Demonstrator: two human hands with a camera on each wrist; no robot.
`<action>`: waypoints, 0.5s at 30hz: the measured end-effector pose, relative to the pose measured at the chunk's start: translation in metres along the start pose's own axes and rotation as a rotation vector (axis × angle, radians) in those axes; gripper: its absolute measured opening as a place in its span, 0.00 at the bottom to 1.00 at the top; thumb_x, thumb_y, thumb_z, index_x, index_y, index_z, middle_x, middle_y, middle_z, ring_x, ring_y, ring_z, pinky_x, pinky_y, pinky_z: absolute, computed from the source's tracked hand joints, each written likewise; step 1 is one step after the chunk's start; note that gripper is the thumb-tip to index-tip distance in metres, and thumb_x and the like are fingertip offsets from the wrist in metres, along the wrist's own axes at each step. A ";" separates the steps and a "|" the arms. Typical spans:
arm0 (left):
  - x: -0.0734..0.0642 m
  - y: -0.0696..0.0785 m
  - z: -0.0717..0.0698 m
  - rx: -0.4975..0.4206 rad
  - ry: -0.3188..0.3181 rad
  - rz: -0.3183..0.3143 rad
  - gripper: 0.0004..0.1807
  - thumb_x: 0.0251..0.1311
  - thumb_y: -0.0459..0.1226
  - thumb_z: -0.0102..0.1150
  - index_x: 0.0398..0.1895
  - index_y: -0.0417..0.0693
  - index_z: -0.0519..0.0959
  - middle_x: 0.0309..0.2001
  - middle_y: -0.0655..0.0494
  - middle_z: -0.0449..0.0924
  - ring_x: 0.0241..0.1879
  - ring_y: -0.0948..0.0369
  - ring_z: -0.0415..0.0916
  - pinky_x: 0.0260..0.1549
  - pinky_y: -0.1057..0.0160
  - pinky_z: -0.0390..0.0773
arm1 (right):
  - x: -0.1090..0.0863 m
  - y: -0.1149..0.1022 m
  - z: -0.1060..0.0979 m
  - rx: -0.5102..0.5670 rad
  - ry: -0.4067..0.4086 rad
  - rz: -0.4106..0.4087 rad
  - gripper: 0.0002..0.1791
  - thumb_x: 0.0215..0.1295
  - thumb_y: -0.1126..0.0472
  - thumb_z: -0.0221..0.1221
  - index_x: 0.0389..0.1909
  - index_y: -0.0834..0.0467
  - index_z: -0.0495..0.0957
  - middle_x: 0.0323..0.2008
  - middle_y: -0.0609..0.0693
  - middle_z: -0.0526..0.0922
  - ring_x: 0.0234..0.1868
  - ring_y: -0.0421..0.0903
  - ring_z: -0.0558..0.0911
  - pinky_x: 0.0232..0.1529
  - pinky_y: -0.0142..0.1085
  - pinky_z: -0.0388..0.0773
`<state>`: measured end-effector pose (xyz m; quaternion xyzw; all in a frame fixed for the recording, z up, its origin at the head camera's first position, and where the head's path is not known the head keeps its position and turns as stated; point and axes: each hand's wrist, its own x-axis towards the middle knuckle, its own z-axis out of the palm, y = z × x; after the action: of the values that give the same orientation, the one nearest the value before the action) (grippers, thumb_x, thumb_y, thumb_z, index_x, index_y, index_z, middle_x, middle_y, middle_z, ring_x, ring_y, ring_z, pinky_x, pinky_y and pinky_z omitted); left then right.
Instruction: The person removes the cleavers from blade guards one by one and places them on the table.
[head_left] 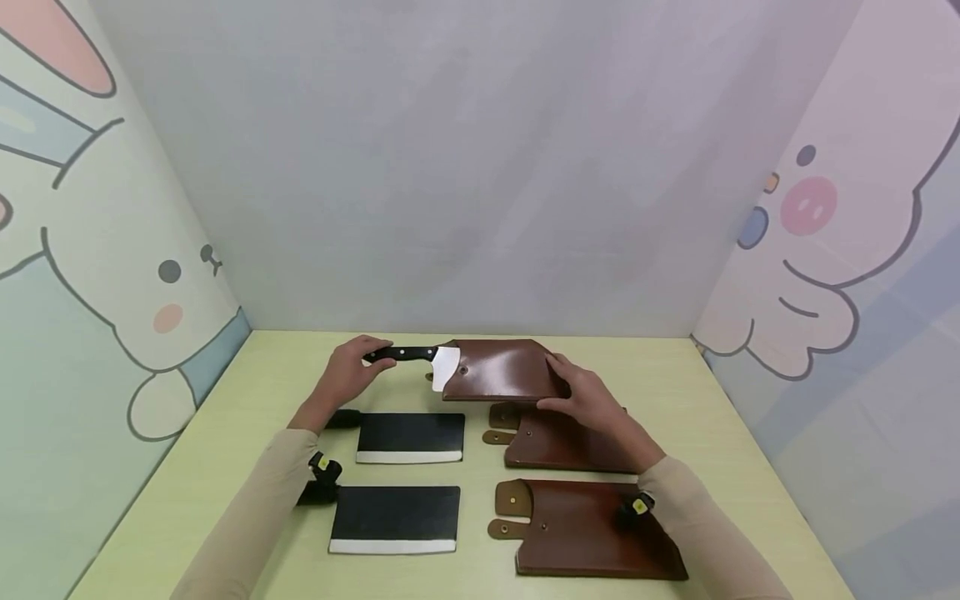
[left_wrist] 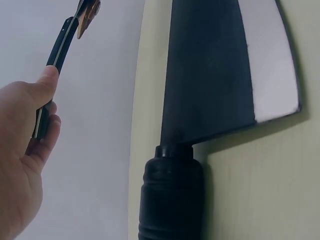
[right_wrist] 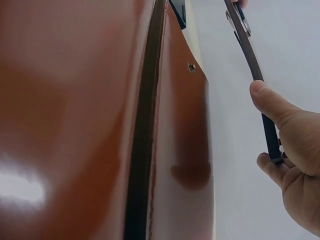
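Note:
My left hand [head_left: 354, 367] grips the black riveted handle of a cleaver [head_left: 447, 367], held above the far part of the table. Most of its blade is hidden inside a brown leather sheath [head_left: 502, 371]; only the silver part nearest the handle shows. At the sheath's right end my right hand [head_left: 588, 396] holds it between thumb and fingers. In the left wrist view the thumb lies along the handle [left_wrist: 59, 47]. Edge-on, the sheath [right_wrist: 255, 65] appears in the right wrist view, pinched by the right hand [right_wrist: 295, 135].
Two dark-bladed cleavers lie on the table's left side, one farther back [head_left: 411, 433] and one nearer [head_left: 395, 517]. Two more brown sheaths, a far one [head_left: 562, 442] and a near one [head_left: 592, 533], lie on the right. A grey wall [head_left: 450, 167] stands behind the table.

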<state>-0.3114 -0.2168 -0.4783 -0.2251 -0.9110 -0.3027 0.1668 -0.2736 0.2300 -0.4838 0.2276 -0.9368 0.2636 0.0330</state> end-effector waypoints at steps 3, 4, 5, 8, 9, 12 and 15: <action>0.001 -0.001 -0.004 -0.007 0.010 -0.002 0.23 0.63 0.41 0.71 0.57 0.38 0.83 0.52 0.41 0.84 0.50 0.44 0.82 0.48 0.43 0.81 | 0.001 0.000 -0.004 0.004 0.007 0.014 0.53 0.61 0.46 0.72 0.79 0.62 0.56 0.76 0.66 0.60 0.74 0.64 0.65 0.67 0.57 0.71; 0.002 -0.002 -0.005 -0.012 0.014 -0.005 0.23 0.63 0.41 0.71 0.58 0.38 0.83 0.52 0.40 0.84 0.50 0.44 0.82 0.48 0.43 0.81 | 0.001 0.000 -0.005 0.004 0.010 0.018 0.53 0.61 0.46 0.72 0.79 0.62 0.56 0.77 0.66 0.59 0.74 0.64 0.65 0.67 0.57 0.71; 0.002 -0.002 -0.006 -0.021 0.017 -0.008 0.24 0.63 0.41 0.70 0.58 0.38 0.83 0.52 0.40 0.84 0.49 0.44 0.83 0.48 0.43 0.81 | 0.001 0.000 -0.006 0.006 0.012 0.020 0.53 0.61 0.47 0.72 0.79 0.62 0.56 0.77 0.66 0.59 0.74 0.65 0.65 0.67 0.58 0.71; 0.003 -0.004 -0.008 -0.034 0.025 -0.023 0.23 0.64 0.41 0.70 0.59 0.38 0.82 0.53 0.40 0.84 0.49 0.44 0.83 0.47 0.43 0.81 | 0.002 0.000 -0.009 0.006 0.021 0.021 0.53 0.61 0.47 0.72 0.79 0.62 0.56 0.77 0.67 0.59 0.74 0.66 0.65 0.66 0.59 0.71; 0.003 -0.005 -0.008 -0.038 0.026 -0.029 0.23 0.64 0.41 0.70 0.58 0.38 0.82 0.53 0.39 0.84 0.48 0.45 0.83 0.47 0.43 0.81 | 0.003 0.001 -0.010 0.002 0.021 0.018 0.53 0.61 0.47 0.72 0.79 0.62 0.55 0.77 0.67 0.59 0.74 0.66 0.65 0.66 0.59 0.71; 0.003 -0.007 -0.009 -0.035 0.034 -0.039 0.22 0.64 0.40 0.70 0.57 0.38 0.83 0.53 0.40 0.84 0.48 0.45 0.83 0.47 0.43 0.81 | 0.003 0.002 -0.013 -0.006 0.016 0.013 0.53 0.62 0.46 0.71 0.79 0.62 0.55 0.77 0.67 0.58 0.74 0.65 0.64 0.66 0.59 0.70; 0.003 -0.008 -0.010 -0.032 0.041 -0.041 0.21 0.63 0.40 0.71 0.56 0.38 0.83 0.52 0.40 0.85 0.48 0.45 0.83 0.46 0.43 0.81 | 0.004 0.004 -0.015 -0.004 0.011 0.009 0.52 0.63 0.45 0.71 0.79 0.62 0.55 0.77 0.67 0.57 0.75 0.65 0.64 0.67 0.59 0.70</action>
<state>-0.3166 -0.2283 -0.4730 -0.2028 -0.9067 -0.3254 0.1757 -0.2797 0.2385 -0.4722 0.2217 -0.9382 0.2630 0.0375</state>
